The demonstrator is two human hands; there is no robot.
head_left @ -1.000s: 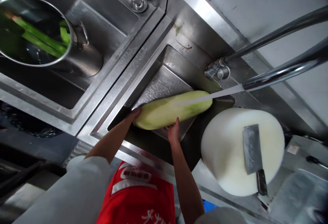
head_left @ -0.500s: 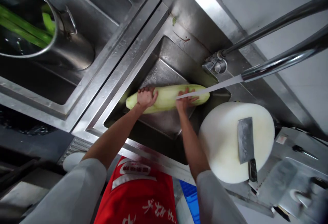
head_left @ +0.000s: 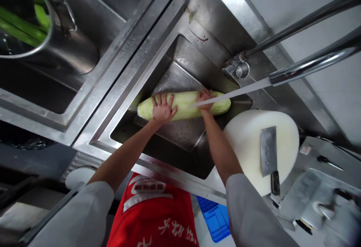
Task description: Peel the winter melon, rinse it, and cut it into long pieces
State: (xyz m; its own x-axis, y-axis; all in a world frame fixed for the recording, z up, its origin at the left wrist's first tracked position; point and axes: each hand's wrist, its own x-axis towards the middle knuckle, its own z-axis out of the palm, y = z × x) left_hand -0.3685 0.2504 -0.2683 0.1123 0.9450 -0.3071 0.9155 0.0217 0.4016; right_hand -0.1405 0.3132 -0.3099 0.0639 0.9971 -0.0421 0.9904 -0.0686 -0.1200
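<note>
A long, pale-green winter melon [head_left: 184, 105], seemingly peeled, lies across the steel sink basin [head_left: 187, 75]. Near its left end, my left hand [head_left: 163, 109] rests on top with the fingers spread. My right hand [head_left: 205, 99] grips the melon right of its middle, fingers curled over the far side and partly blurred. Water [head_left: 239, 91] runs from the faucet spout [head_left: 284, 76] and lands on the melon beside my right hand.
To the right, a cleaver [head_left: 269, 153] lies on a round white cutting board [head_left: 248, 145]. A steel pot [head_left: 70, 53] with green stalks stands in the left sink. Below right is a blue plastic container [head_left: 216, 218]; faucet pipes cross the upper right.
My left hand has gone from a curled grip to spread fingers on top of the melon. My right hand has slid towards the far side and its fingers have curled.
</note>
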